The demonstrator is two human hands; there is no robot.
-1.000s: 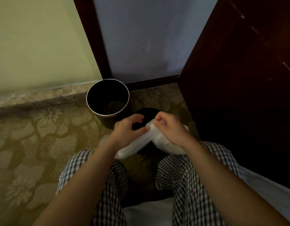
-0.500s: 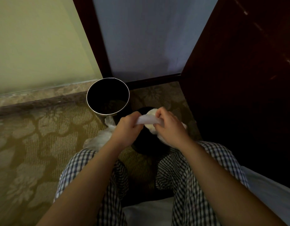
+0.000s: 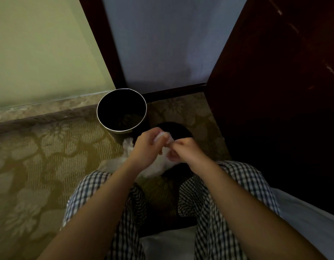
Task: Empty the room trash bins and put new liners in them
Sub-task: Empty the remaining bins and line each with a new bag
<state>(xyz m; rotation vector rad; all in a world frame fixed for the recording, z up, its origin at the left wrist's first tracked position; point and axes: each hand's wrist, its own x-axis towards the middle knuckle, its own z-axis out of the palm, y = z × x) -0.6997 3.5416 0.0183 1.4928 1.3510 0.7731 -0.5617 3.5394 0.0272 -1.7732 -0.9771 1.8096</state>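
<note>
Comparing this moment with the view half a second earlier, you had drawn the white liner (image 3: 153, 167) out of its folded bundle: more of it trailed down toward 8 o'clock across the carpet (image 3: 40, 156), and your hands had closed in on each other. By that evidence, you were separating the liner's mouth, so the lining step was under way and not complete.

The bin (image 3: 121, 109) stood at 11 o'clock from your hands, against the corner, dark inside and apparently unlined. A second dark round shape (image 3: 178, 128) lay at 12 o'clock, partly hidden; its identity could not be confirmed.

Your left hand (image 3: 146, 147) was closed, pinching liner film near its upper edge. Your right hand (image 3: 183, 150) was also closed, fingers curled on the film beside it. Both forearms extended forward over your knees.
</note>
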